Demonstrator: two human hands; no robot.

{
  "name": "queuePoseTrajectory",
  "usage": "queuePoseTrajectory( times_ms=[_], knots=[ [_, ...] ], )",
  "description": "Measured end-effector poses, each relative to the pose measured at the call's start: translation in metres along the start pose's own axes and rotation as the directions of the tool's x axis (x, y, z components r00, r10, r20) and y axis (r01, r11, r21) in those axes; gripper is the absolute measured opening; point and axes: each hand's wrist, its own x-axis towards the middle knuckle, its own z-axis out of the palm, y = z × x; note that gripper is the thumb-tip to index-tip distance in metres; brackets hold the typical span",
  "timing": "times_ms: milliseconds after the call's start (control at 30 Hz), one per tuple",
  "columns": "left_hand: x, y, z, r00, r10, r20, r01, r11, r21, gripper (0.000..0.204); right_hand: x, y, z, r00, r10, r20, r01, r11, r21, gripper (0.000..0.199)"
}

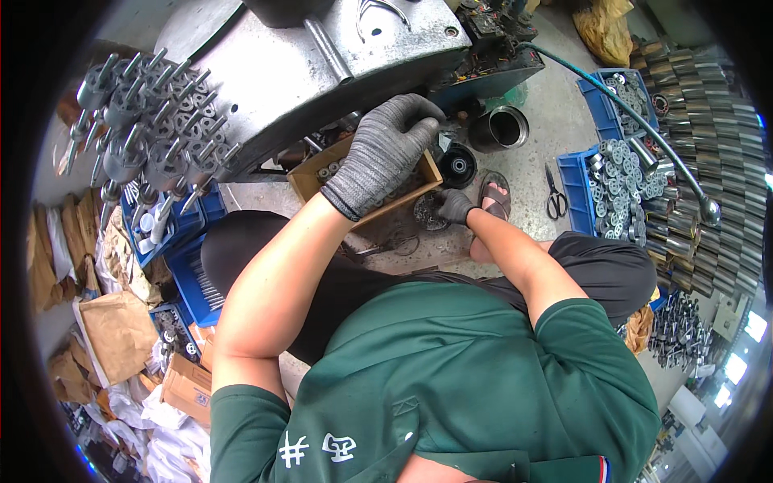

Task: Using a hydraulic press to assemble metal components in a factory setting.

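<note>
A round black dish (416, 216) of small pieces sits on the grey concrete floor (535, 173), beside a tan wooden box (403, 203). The grey-gloved right hand (456, 207) is at it, its grip hidden; I cannot tell whether it holds anything. The grey-gloved left hand (386, 145) curls above the box, contents unseen. A knock from the sandalled foot (495, 193) nearby could spill the dish. Beyond stand a grey metal table (282, 68) and blue plastic crates (573, 181).

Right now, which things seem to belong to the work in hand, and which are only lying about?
Likely in the work:
wooden box, below left hand
small parts, at right hand

Apparently just lying about:
scissors
metal cylinder
carton
</note>
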Motion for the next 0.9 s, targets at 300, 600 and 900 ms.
queuePoseTrajectory(
  times_ms=[300,600,900],
  knots=[
    [-0.003,-0.006,-0.007,1.0,-0.006,0.005,0.005,0.997,0.08,0.016,0.01,0.009,0.017,0.994,0.049,0.102,-0.093,0.866,0.492,0.053],
    [0.003,-0.014,-0.01,0.999,-0.037,0.005,0.036,0.984,0.174,0.019,-0.008,-0.012,-0.001,0.932,0.086,0.353,-0.352,0.452,0.82,0.048],
    [0.025,-0.028,-0.003,1.0,-0.019,0.024,0.02,0.999,-0.033,0.015,-0.075,-0.069,-0.113,0.933,0.065,0.355,-0.32,0.604,0.73,0.029]
  ],
)
